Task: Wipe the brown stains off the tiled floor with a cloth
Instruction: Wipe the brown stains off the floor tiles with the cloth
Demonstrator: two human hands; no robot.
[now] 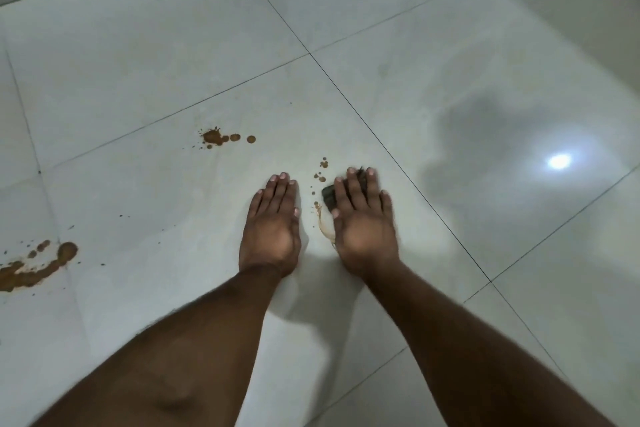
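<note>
Glossy pale-grey tiles make up the floor [173,56], large squares split by thin dark grout lines [346,96], polished enough to mirror a bright spot of light [558,161] at the right.

Brown stains lie on it in three groups. A blotch with round droplets [221,138] sits ahead and left of the hands. A long, thick smear [38,265] runs along the left edge of the view, with specks around it. A scatter of small drops [320,172] lies between the two hands, and below it a thin, pale brown curved streak [325,231] edges the right hand.

A dark, crumpled cloth [328,197] lies on the floor under the right hand [363,222], showing only at the thumb side and between the fingertips. That hand lies flat on it, palm down, fingers straight and slightly spread, pressing the cloth to the tile; its outline is a little blurred.

Just beside it, the left hand [273,229] rests flat on bare tile, fingers straight and close together, holding nothing.
</note>
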